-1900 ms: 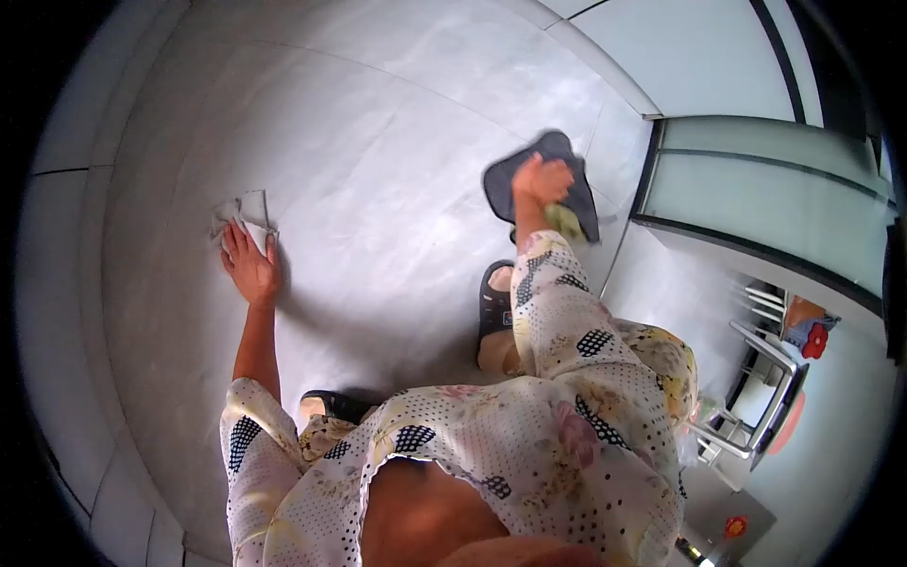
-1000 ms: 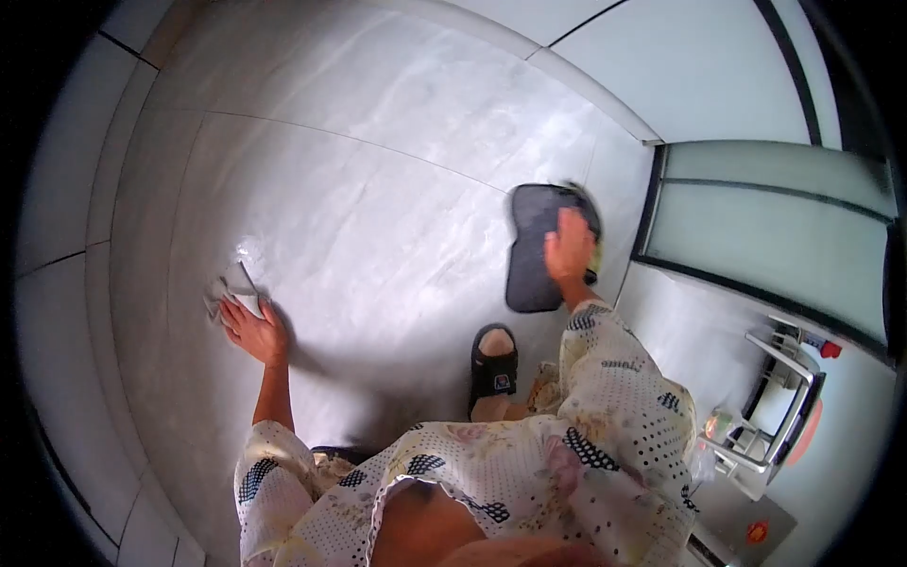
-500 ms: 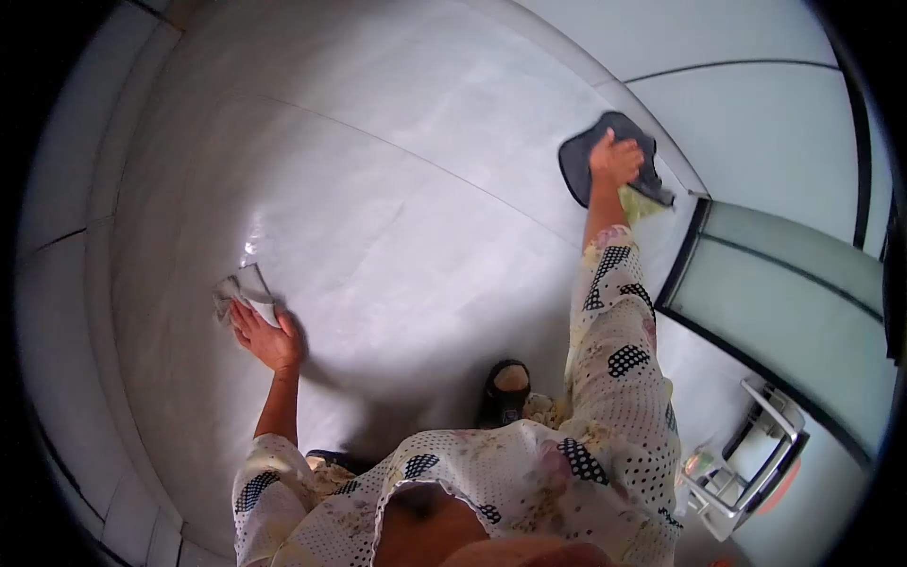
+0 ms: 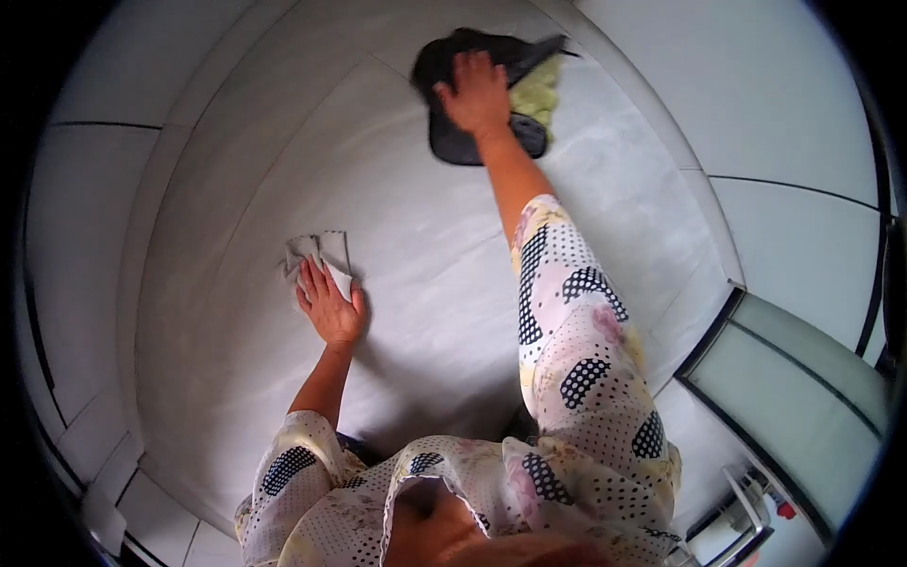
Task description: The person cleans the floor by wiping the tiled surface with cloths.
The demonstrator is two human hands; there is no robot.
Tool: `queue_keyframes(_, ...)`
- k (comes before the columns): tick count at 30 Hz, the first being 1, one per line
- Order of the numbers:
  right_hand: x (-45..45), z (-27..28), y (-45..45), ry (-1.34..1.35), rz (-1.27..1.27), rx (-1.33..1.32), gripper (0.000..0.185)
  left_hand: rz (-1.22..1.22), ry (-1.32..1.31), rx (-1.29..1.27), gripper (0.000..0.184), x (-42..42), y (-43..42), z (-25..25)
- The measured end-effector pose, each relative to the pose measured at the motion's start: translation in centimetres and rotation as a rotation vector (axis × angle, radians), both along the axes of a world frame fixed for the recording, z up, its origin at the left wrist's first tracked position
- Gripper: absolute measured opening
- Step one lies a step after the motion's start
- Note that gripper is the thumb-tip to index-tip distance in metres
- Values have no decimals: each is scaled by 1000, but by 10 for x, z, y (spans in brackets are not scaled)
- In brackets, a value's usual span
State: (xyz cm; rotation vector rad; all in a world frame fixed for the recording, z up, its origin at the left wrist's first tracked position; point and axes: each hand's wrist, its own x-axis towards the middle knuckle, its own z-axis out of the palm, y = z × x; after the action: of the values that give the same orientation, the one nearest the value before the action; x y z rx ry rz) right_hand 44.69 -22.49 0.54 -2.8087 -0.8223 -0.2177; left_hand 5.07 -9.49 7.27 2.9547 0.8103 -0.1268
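Your right hand [image 4: 480, 94] has swept the pad [image 4: 455, 144] away from the glass panel [image 4: 798, 373], while your left hand [image 4: 333, 310] stays on the rag [image 4: 331, 248]. Pale floor [image 4: 444, 255] fills most of the view. On it, near the skirting [image 4: 652, 104], lies the pad, your right palm down on top, fingers apart. Well apart from it, the rag sits partly under your spread left fingers. Green cloth [image 4: 537, 93] pokes out at the pad's right side. You seem mid-wipe; the next stroke calls for steady palm pressure, keeping pad and cloth together.
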Motion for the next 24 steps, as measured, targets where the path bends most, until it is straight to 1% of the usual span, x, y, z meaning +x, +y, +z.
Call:
queue_keyframes(1,0,5,13,-69,111,-50,69,8,-22,-15,67,15,-5,-5)
queue_keyframes(2,-10,17,19,-9,196,-25,69,11,-27,-30,66,24,-9,-5)
queue_keyframes(3,-27,26,25,41,268,-62,70,12,-31,-34,66,31,-13,-7)
queue_keyframes(4,-45,25,28,79,326,-80,70,15,-41,-55,66,37,-17,-11)
queue_keyframes(6,-89,31,28,202,419,39,71,6,-15,-81,67,47,-13,-8)
queue_keyframes(8,-132,31,21,286,481,35,72,-29,-26,-90,68,61,-6,-20)
queue_keyframes(9,-142,33,15,289,486,37,71,-64,-56,-94,68,84,2,-29)
queue_keyframes(10,-153,45,7,326,486,29,67,-104,-45,-105,68,104,8,-37)
queue_keyframes(11,-165,42,-1,321,486,17,63,-144,-26,-113,68,124,16,-42)
queue_keyframes(12,-165,47,12,329,461,54,60,-182,-14,-92,68,155,44,-34)
queue_keyframes(13,-171,52,9,374,431,21,59,-236,-26,-73,68,174,57,-41)
queue_keyframes(15,-183,56,5,390,412,113,49,-297,-32,-91,67,211,82,-49)
queue_keyframes(18,-188,36,-6,391,389,285,36,-372,37,-114,64,258,99,-50)
queue_keyframes(19,-198,26,-23,411,407,325,32,-372,81,-148,63,249,88,-69)
queue_keyframes(20,-200,13,-29,659,250,328,28,-375,105,-180,63,245,80,-88)
queue_keyframes(21,-184,7,-28,897,88,327,24,-398,106,-216,58,243,72,-99)
queue_keyframes(22,-164,6,-32,1130,-74,322,22,-409,74,-301,57,243,61,-118)
queue_keyframes(24,-106,6,-32,993,-254,613,21,-400,35,-443,57,254,61,-153)
